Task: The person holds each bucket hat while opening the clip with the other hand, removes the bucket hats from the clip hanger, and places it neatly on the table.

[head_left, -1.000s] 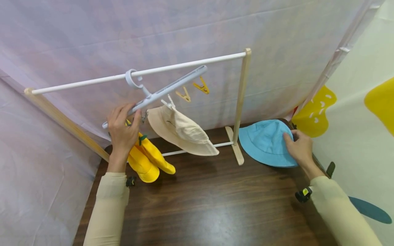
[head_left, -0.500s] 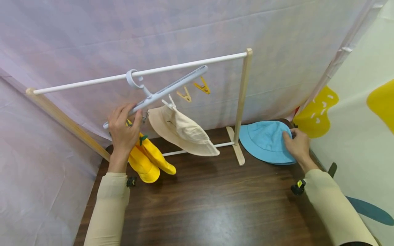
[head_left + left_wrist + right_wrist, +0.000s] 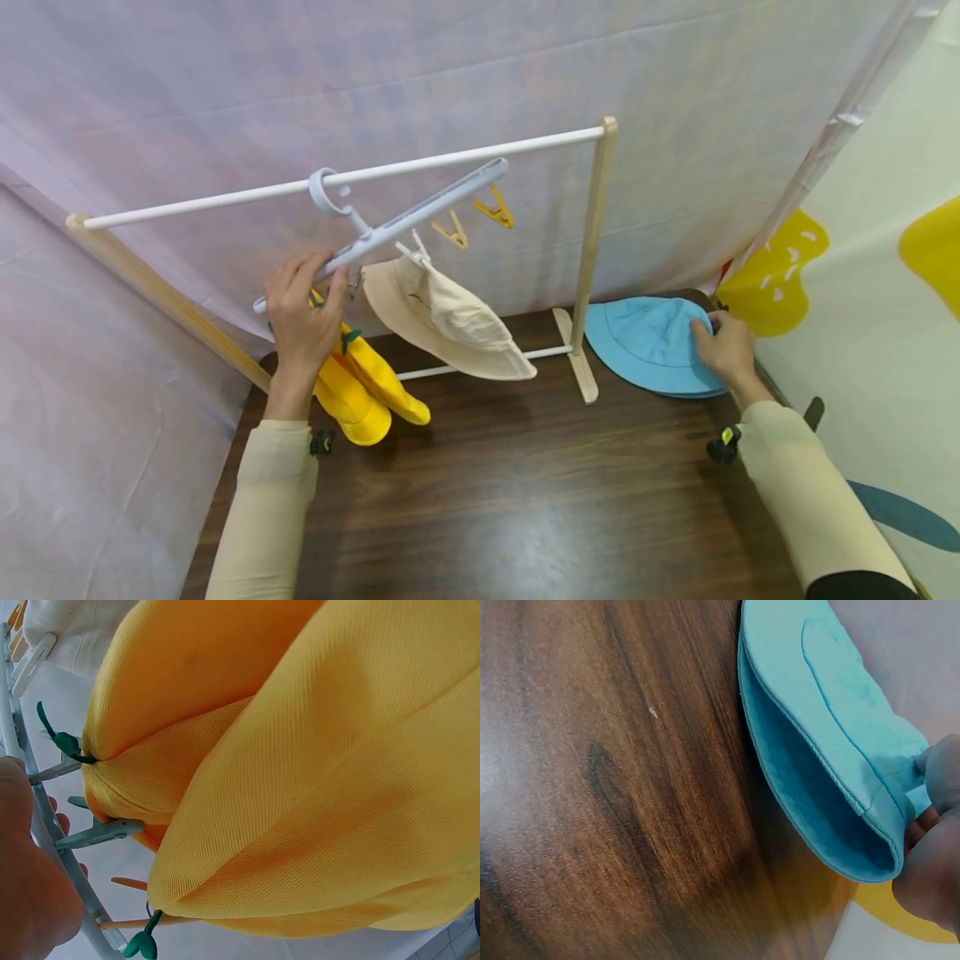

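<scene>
My left hand [image 3: 303,312] grips the left part of a pale blue clip hanger [image 3: 420,218], whose hook loops over the rack's white bar. From the hanger hang a yellow hat [image 3: 352,392] with green sprouts and a cream bucket hat [image 3: 442,321], held by clips. Two orange-yellow clips [image 3: 492,208] toward the hanger's right end hold nothing. On the right, my right hand [image 3: 729,350] pinches the crown of a light blue bucket hat [image 3: 645,342] between thumb and fingers. In the right wrist view that hat's brim [image 3: 810,802] gapes above the wooden tabletop.
The clothes rack has wooden posts [image 3: 591,242], a foot [image 3: 576,358] and a low white crossbar [image 3: 550,352]. A dark wooden table [image 3: 510,492] lies beneath. Pale curtain [image 3: 420,75] encloses the back and left; a white cloth with yellow shapes [image 3: 780,283] hangs at right.
My right hand has shifted slightly left and up, and the blue hat's front brim has shifted with it. My left hand keeps its grip on the hanger.
</scene>
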The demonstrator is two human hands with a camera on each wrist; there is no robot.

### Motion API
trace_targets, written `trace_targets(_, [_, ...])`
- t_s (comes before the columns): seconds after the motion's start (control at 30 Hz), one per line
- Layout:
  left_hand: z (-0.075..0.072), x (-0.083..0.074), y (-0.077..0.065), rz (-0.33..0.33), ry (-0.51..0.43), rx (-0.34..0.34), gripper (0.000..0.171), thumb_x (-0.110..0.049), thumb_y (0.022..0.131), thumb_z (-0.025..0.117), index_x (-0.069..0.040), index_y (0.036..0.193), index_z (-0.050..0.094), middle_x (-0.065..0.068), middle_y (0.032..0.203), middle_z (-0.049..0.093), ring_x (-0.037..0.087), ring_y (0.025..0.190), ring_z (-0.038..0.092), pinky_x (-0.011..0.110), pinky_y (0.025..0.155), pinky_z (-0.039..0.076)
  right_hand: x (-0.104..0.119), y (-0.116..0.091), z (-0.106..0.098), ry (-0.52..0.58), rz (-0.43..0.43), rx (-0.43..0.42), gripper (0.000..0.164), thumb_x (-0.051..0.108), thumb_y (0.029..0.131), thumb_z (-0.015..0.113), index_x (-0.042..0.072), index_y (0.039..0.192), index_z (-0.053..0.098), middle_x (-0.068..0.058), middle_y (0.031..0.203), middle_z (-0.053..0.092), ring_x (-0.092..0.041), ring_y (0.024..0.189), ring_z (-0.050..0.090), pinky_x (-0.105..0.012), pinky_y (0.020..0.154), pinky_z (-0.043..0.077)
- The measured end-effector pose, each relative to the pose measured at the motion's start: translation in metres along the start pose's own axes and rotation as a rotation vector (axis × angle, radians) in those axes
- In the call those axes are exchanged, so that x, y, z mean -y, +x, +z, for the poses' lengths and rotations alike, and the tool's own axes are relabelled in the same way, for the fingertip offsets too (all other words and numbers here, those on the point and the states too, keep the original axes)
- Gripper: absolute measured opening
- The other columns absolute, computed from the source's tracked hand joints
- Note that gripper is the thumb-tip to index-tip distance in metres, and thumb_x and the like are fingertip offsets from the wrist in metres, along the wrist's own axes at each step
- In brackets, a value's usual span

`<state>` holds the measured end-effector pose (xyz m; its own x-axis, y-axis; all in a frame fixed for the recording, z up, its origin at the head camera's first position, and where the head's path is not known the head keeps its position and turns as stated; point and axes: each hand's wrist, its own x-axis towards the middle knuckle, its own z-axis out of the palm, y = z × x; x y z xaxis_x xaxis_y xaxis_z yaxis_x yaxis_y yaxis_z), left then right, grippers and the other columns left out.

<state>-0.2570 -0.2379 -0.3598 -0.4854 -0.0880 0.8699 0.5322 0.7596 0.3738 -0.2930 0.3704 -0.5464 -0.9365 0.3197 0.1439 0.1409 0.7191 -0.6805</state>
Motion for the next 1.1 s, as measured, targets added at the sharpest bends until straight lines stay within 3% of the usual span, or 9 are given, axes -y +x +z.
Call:
trace_targets(0.33, [0.001,-0.001,0.001,0.005,-0.004,-0.001,0.032,-0.027,0.098,0.070,-0.004,0.119,0.076,0.017,0.117,0.076,0.038,0.103,0.066,0.033,0.090,0.035,0.001,0.003,-0.002,-0.020,-0.009,0.080,0.057,0.038,0.108,0.044,-0.012,0.133,0.055,-0.036,0.126,0.059,-0.050,0.113,0.054,-0.065,0.095,0.044])
trace_targets(0.57, [0.000,-0.002,0.001,-0.001,-0.010,-0.003,0.032,-0.027,0.098,0.070,-0.004,0.119,0.076,0.016,0.117,0.076,0.037,0.106,0.068,0.046,0.094,0.042,-0.004,0.003,-0.004,-0.047,-0.037,0.162,0.070,0.045,0.107,0.042,-0.013,0.147,0.040,-0.042,0.143,0.048,-0.059,0.131,0.045,-0.072,0.109,0.035])
trace_targets(0.83, [-0.001,-0.002,0.000,-0.009,-0.010,-0.002,0.031,-0.028,0.098,0.070,-0.007,0.121,0.076,0.016,0.118,0.076,0.036,0.108,0.068,0.047,0.094,0.042,-0.011,0.000,-0.004,-0.062,-0.056,0.186,0.074,0.044,0.106,0.045,-0.009,0.155,0.029,-0.040,0.149,0.044,-0.058,0.137,0.041,-0.071,0.113,0.032])
trace_targets(1.1, [-0.001,-0.001,0.000,-0.003,-0.007,-0.001,0.032,-0.028,0.098,0.070,-0.004,0.119,0.076,0.017,0.117,0.076,0.037,0.107,0.068,0.043,0.092,0.040,-0.020,-0.003,-0.001,-0.088,-0.156,0.181,0.078,0.045,0.104,0.054,-0.011,0.153,0.031,-0.041,0.145,0.046,-0.058,0.132,0.044,-0.071,0.110,0.033])
